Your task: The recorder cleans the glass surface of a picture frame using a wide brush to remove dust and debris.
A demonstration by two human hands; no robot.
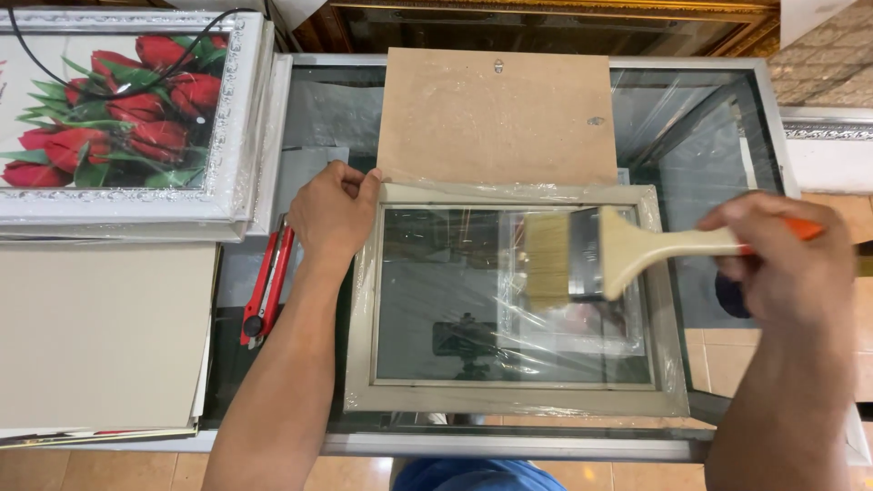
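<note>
A pale picture frame [364, 364] wrapped in clear plastic film lies face down on a glass table [546, 444], its glass pane showing. My left hand [332, 214] presses on the frame's upper left corner. My right hand [787, 259] grips the handle of a wide flat paintbrush [627, 250] with an orange handle tip. The brush's light bristles [547, 259] rest over the glass pane, right of its middle. A brown backing board [496, 118] lies just beyond the frame's far edge.
A red utility knife [266, 286] lies left of my left wrist. At far left stands a white-framed picture of red tulips [118, 109] with a black cable across it. Grey cardboard sheets [100, 336] lie below it. A tiled floor shows beneath.
</note>
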